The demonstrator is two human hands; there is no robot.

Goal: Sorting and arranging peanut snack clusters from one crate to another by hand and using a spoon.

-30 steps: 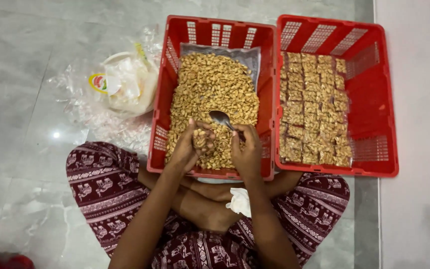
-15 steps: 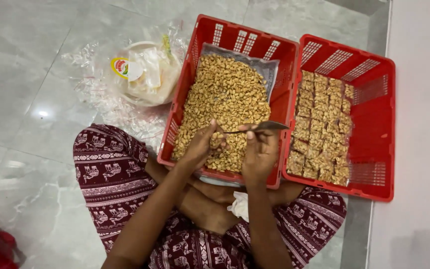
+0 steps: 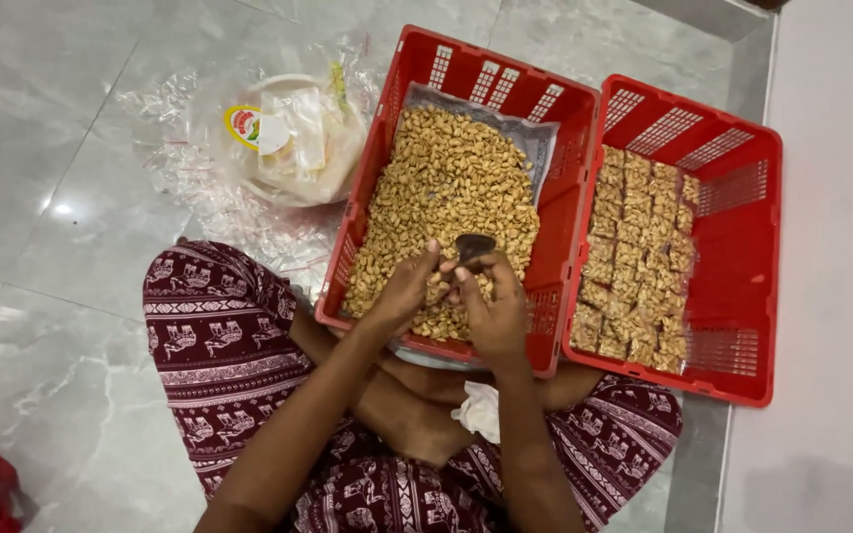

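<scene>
A dark metal spoon [image 3: 473, 245] is gripped by the curled fingers of the right hand [image 3: 494, 306], while the left hand [image 3: 405, 294] is held loosely curled just beside it, fingertips at the spoon; whether anything is pinched in it cannot be told. Both hands are held over the near end of a red slotted plastic basket [image 3: 565, 128] heaped with small, pale golden nuts [image 3: 446, 188]. Flat, square, clear-wrapped nut bars [image 3: 639, 247] are stacked in the neighbouring red basket [image 3: 742, 178].

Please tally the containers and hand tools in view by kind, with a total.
Red plastic baskets: 2, the second on the right
Clear plastic bags: 1
Dark scoops at the right hand, near the left hand: 1
Total: 4
</scene>
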